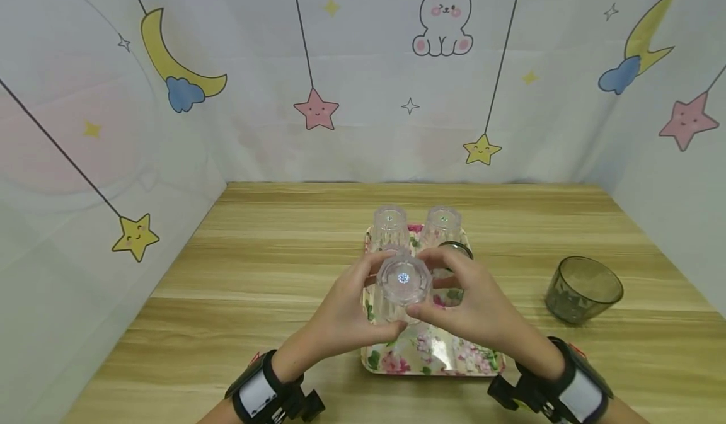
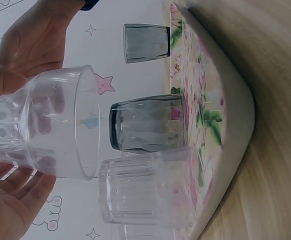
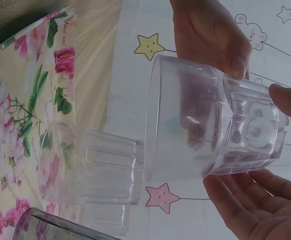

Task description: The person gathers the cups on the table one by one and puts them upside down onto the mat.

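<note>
Between them, both hands hold a clear plastic cup [image 1: 404, 282] upside down over a floral tray [image 1: 391, 364]. My left hand [image 1: 347, 298] grips it from the left, thumb low and fingers around the far side. From the right, my right hand [image 1: 479, 298] pinches the same cup with thumb and fingers. The cup's mouth [image 2: 88, 122] faces down in the left wrist view. On the tray's far part stand two more clear cups [image 1: 390, 222] [image 1: 442, 222], also upside down. A grey tinted cup [image 2: 148, 122] stands on the tray, mostly behind my right hand in the head view.
Another grey tinted cup [image 1: 584, 292] stands upright on the wooden table [image 1: 272, 247], right of the tray. A white cloth backdrop [image 1: 374, 140] with printed stars and moons encloses the back and sides.
</note>
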